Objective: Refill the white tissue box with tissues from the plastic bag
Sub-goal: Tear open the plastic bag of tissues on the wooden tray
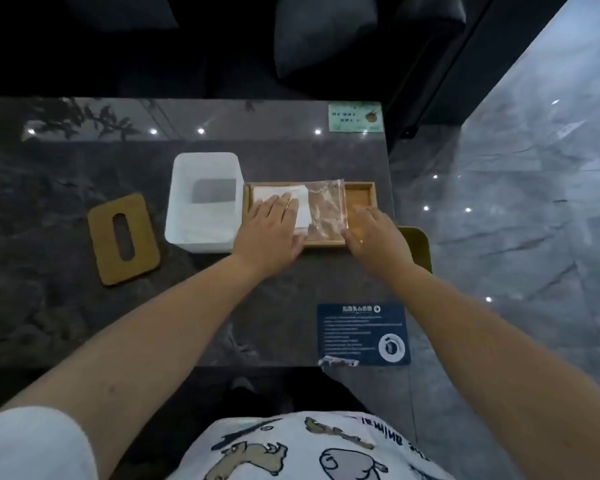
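Fingers (284,206) of the left hand (269,233) are lying flat and together, pressing down on the white tissues (300,199), clamped on nothing; fingers (359,216) of the right hand (374,237) are curling over the open end of the plastic bag (328,206), though I cannot tell whether they are pinching the film or only resting on it.

Largest first: the dark marble tabletop (153,306) is carrying everything. The white tissue box (205,202) is standing open and seemingly empty just left of the wooden tray (359,199), touching or nearly touching it. The tissues are sitting on that tray, partly out of the bag. The wooden slotted lid (123,239) is lying apart to the left.

Risks, as I judge them: the thin film is likely clinging to the stack, so a pull may be dragging tissues askew or fanning the top sheets. A hard tug could be sliding the light tray toward the tabletop's right edge. A loose stack may also buckle while being lifted into the box.
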Demonstrator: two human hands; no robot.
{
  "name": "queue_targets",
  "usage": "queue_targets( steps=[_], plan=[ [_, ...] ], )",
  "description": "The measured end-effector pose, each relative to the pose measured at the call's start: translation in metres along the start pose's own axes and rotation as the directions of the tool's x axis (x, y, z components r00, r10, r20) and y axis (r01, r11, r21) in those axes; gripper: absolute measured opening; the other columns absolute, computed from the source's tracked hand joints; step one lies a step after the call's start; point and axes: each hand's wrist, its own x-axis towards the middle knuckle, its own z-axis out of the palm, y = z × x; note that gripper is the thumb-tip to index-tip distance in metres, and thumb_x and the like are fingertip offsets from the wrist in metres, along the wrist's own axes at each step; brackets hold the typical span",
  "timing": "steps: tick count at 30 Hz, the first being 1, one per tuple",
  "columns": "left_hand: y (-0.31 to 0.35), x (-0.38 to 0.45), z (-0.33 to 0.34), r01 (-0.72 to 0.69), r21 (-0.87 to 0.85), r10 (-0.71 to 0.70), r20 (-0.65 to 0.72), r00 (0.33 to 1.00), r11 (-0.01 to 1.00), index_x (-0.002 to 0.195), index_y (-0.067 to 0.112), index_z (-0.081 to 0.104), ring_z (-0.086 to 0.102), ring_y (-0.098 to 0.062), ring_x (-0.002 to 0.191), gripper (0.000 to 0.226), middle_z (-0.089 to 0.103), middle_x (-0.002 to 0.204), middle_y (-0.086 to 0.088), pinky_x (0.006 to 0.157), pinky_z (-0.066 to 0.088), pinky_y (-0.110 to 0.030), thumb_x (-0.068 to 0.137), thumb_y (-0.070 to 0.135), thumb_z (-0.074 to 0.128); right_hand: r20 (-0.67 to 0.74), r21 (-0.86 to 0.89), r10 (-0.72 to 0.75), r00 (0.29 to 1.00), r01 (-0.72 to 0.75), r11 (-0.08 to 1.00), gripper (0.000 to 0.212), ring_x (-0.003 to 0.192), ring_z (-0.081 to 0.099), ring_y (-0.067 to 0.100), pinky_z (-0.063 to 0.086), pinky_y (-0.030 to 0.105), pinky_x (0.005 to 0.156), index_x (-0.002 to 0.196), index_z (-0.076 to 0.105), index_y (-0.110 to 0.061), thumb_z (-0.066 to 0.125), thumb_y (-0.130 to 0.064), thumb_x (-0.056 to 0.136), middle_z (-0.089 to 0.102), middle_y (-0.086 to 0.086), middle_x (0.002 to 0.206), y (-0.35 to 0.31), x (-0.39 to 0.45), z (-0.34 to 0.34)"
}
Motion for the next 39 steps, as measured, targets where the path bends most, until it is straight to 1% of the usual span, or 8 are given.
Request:
queue_targets(
  steps=[4,8,12,16,20,29,34,39],
  plan=[
    [0.001,0.014,0.017,0.071,-0.015,-0.07,0.065,0.995,0.997,0.147,0.004,0.03,0.03,-0.034,0.142,0.067,0.036,0.153,-0.019,0.118,0.024,-0.049,0.095,0.045,0.041,0.176,0.067,0.142,0.974,-0.156,0.986,0.052,0.126,0.05,0.033,0.041,0.039,0.101,0.142,0.042,-0.005,0.052,-0.032,0.099,0.051,0.018,0.142,0.011,0.025,0.007],
    [-0.002,0.023,0.027,0.098,-0.047,-0.092,0.102,0.99,0.994,0.148,0.005,0.03,0.027,-0.034,0.144,0.065,0.033,0.155,-0.019,0.117,0.022,-0.045,0.096,0.043,0.041,0.254,0.301,0.292,0.922,-0.363,0.882,0.057,0.099,0.058,0.008,0.046,0.024,0.081,0.147,0.037,-0.012,0.057,-0.033,0.098,0.058,0.009,0.138,0.016,0.039,0.009],
    [-0.007,0.026,0.034,0.121,-0.105,-0.105,0.142,0.984,0.987,0.149,0.006,0.027,0.023,-0.032,0.146,0.064,0.029,0.158,-0.017,0.117,0.02,-0.043,0.098,0.043,0.039,0.357,0.394,0.4,0.844,-0.525,0.755,0.062,0.113,0.057,0.018,0.051,0.037,0.093,0.152,0.03,-0.016,0.056,-0.033,0.098,0.052,0.007,0.143,0.017,0.056,0.009],
    [-0.008,0.025,0.042,0.127,-0.12,-0.109,0.148,0.983,0.985,0.149,0.007,0.029,0.021,-0.029,0.147,0.063,0.028,0.159,-0.015,0.116,0.015,-0.039,0.099,0.045,0.037,0.517,0.481,0.444,0.732,-0.677,0.556,0.051,0.093,0.064,0.017,0.056,0.035,0.08,0.145,0.043,-0.012,0.058,-0.027,0.098,0.065,0.007,0.116,0.015,0.063,0.005],
    [-0.011,0.024,0.046,0.12,-0.116,-0.104,0.138,0.985,0.986,0.149,0.008,0.031,0.022,-0.029,0.147,0.063,0.029,0.159,-0.014,0.111,0.01,-0.035,0.099,0.047,0.037,0.605,0.492,0.386,0.697,-0.708,0.507,0.017,0.067,0.057,0.013,0.052,0.029,0.066,0.105,0.07,-0.012,0.059,-0.022,0.099,0.067,0.004,0.081,0.015,0.063,0.002],
    [-0.017,0.031,0.042,0.13,-0.234,-0.109,0.101,0.989,0.964,0.139,0.009,0.047,0.036,-0.027,0.14,0.048,0.041,0.152,-0.013,0.111,0.023,-0.035,0.1,0.036,0.04,0.55,0.538,0.337,0.764,-0.633,0.557,0.019,0.078,0.06,0.02,0.052,0.038,0.082,0.097,0.07,-0.017,0.065,-0.035,0.093,0.068,0.005,0.089,0.023,0.064,0.007],
    [-0.001,0.046,0.027,0.213,-0.37,-0.242,-0.034,0.97,0.904,0.122,0.014,0.062,0.056,-0.022,0.113,0.036,0.06,0.129,-0.009,0.096,0.045,-0.034,0.097,0.035,0.048,0.482,0.531,0.316,0.817,-0.559,0.637,0.019,0.083,0.066,0.019,0.048,0.029,0.069,0.089,0.068,-0.023,0.068,-0.042,0.089,0.07,0.001,0.089,0.017,0.066,0.013],
    [0.021,0.081,0.009,0.369,-0.581,-0.307,0.207,0.929,0.725,0.09,0.023,0.063,0.06,-0.011,0.075,0.026,0.065,0.086,0.004,0.068,0.051,-0.025,0.096,0.044,0.048,0.409,0.447,0.271,0.871,-0.451,0.773,0.022,0.069,0.064,0.016,0.05,0.027,0.062,0.08,0.061,-0.02,0.071,-0.039,0.087,0.067,0.002,0.077,0.008,0.07,0.017]
  ],
)
